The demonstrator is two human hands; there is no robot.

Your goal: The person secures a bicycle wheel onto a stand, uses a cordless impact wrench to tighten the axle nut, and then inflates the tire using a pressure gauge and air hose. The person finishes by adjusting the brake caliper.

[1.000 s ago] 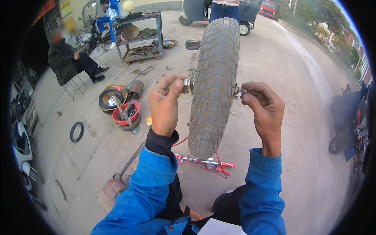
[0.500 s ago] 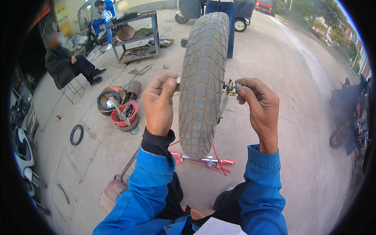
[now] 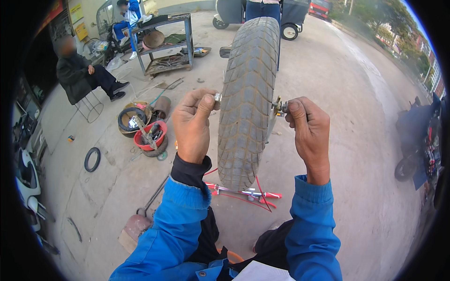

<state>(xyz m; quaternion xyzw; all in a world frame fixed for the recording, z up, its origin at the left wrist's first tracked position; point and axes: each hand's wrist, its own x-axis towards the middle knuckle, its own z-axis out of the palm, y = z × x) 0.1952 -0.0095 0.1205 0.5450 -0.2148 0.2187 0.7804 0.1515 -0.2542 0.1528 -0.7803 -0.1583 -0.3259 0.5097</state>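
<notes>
Upright in front of me is a small wheel with a worn, dusty grey tyre [image 3: 246, 103], its tread facing me. The thumb and fingers of my left hand [image 3: 192, 131] pinch the metal axle end [image 3: 218, 97] on the wheel's left side. Opposite it, my right hand [image 3: 310, 136] is closed on the other end of the axle, where metal hardware [image 3: 280, 106] shows between tyre and fingertips. The hub and rim are mostly hidden behind the tyre. Below it on the ground lies a red and silver floor pump [image 3: 246, 193] with a red hose.
A red basin [image 3: 151, 136] of tools stands at left, near a black tyre [image 3: 93, 159] on the ground. Farther back are a seated person [image 3: 75, 75] and a metal tool rack [image 3: 164, 42]. Another person's legs [image 3: 262, 9] show behind the wheel; a parked motorcycle [image 3: 426, 145] is at right.
The wheel appears slightly farther right and lower in view. My right hand has shifted a little left and down, its fingers curled more closely round the axle end. My left hand keeps its pinch.
</notes>
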